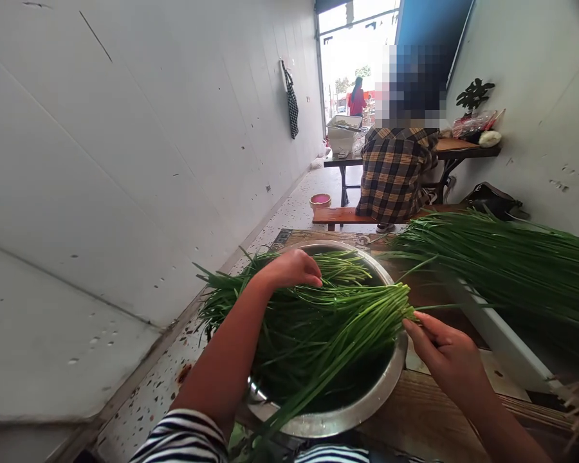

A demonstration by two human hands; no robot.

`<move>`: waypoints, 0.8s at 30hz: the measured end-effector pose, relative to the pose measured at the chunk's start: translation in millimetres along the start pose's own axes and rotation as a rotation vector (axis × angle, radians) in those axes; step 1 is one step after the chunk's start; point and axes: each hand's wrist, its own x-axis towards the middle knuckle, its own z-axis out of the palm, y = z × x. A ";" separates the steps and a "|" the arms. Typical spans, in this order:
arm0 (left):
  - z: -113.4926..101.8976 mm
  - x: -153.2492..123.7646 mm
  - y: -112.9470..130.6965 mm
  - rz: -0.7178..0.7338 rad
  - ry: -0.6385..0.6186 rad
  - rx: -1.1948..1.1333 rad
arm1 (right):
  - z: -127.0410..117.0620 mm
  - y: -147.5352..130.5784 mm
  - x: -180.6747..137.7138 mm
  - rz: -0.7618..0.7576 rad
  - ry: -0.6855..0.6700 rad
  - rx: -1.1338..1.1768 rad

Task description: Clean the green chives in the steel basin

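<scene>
A wide metal basin [367, 405] sits on a wooden table in front of me, heaped with long green chives [328, 328]. My left hand [289, 269] rests on top of the chives near the basin's far side, its fingers curled down onto the leaves. My right hand [441, 350] is at the basin's right rim, by the cut ends of the bundle. Its fingers are pressed together round a thin green stalk that runs off to the right.
A large loose pile of chives [511, 263] lies on the table to the right, against the wall. A person in a plaid shirt [393, 173] sits on a bench [342, 215] ahead, at another table. A pink bowl [320, 201] stands on the floor. A white wall runs along the left.
</scene>
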 end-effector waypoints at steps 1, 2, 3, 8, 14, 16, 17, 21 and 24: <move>5.9 4.0 -6.5 0.023 -0.018 0.001 | 0.1 -0.3 -0.1 0.001 -0.001 0.005; 12.3 8.1 -10.9 0.041 -0.017 0.009 | 0.0 -0.7 -0.3 0.002 -0.006 0.011; 18.3 11.8 -12.8 0.057 -0.008 0.018 | -0.2 -1.2 -0.5 0.002 -0.012 0.019; 35.4 18.4 4.0 0.154 0.118 0.037 | -1.0 -4.3 -0.4 -0.003 -0.012 0.025; 29.4 11.6 22.5 -0.020 0.199 0.165 | -0.9 0.1 0.5 -0.021 -0.020 0.016; 29.1 13.2 17.9 -0.052 0.218 0.177 | -0.5 2.6 -0.1 -0.021 -0.014 0.010; 30.9 15.1 14.4 -0.045 0.226 0.173 | -0.2 3.4 -0.4 -0.021 -0.011 0.012; 46.8 24.3 5.3 -0.001 0.229 0.126 | 0.3 2.8 -1.0 -0.006 -0.023 0.013; 50.2 23.9 11.5 0.021 0.243 -0.016 | 0.0 1.4 -0.9 -0.001 -0.030 0.005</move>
